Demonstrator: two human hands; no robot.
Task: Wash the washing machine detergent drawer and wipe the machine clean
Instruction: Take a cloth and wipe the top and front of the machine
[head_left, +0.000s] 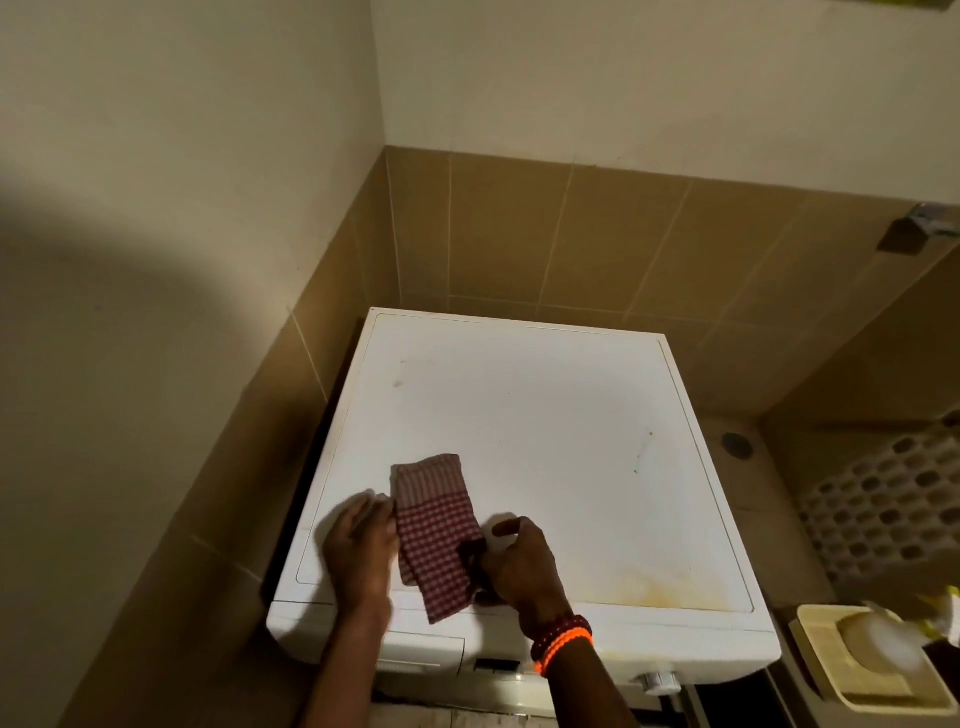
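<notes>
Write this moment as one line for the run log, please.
phase: folding cloth | red checked cloth: on washing machine top | left hand: touches cloth edge | right hand: pinches cloth | yellow stain: not wiped

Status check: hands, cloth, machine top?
Left hand flat beside checked cloth, touching its edge. Right hand pinching its near side. Cloth folded on washing machine top; yellowish stain front right, unwiped. Nothing blocking.

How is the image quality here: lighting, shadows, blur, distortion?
Head view: dim and warm, with a broad shadow across the left wall; the washing machine top is brightest. The left hand is motion-blurred, as is the bottom-right corner; wide-angle bending shows in the tile lines.
</notes>
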